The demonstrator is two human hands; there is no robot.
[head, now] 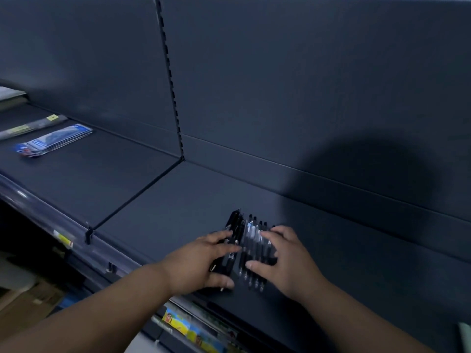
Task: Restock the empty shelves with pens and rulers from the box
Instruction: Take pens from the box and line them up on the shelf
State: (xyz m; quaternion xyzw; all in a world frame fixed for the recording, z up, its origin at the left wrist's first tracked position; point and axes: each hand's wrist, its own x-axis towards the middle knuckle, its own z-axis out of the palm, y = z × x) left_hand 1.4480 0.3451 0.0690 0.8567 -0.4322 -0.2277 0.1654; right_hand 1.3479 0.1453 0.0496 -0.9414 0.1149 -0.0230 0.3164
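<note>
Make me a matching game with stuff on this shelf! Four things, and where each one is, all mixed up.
Things
1. black pens
2. blue packs
3. divider rail
4. colourful packets

Places
A. at the very bottom of the view, below the shelf
B. between the shelf's two sections
C. under the left hand and right hand
D. far left on the shelf

Pairs: 1-C, 2-D, 3-B, 4-A

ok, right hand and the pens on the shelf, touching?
Touching. The head view shows the right hand with its fingers laid across the row of black pens, and no gap shows between them.
</note>
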